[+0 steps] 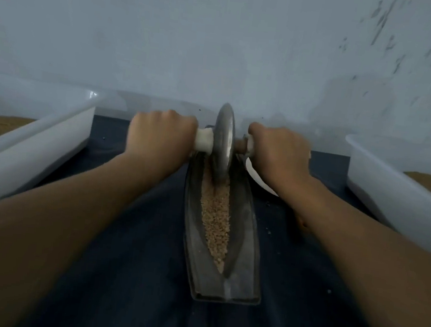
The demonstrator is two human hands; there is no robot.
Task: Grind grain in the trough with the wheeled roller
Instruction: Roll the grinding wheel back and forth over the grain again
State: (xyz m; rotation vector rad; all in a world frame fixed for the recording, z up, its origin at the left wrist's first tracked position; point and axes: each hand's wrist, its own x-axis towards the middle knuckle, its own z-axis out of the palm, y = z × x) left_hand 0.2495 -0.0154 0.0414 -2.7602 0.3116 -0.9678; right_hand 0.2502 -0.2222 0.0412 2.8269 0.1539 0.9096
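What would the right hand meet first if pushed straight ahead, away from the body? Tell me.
Most likely the pale wall. The right hand, gripping a handle of the roller, points toward it, and nothing else shows between them. Depth there is unclear.

Left hand (161,133) and right hand (277,149) grip the wheeled roller's (223,144) handles, its disc standing in the grain (215,217) at the trough's (249,237) far end.
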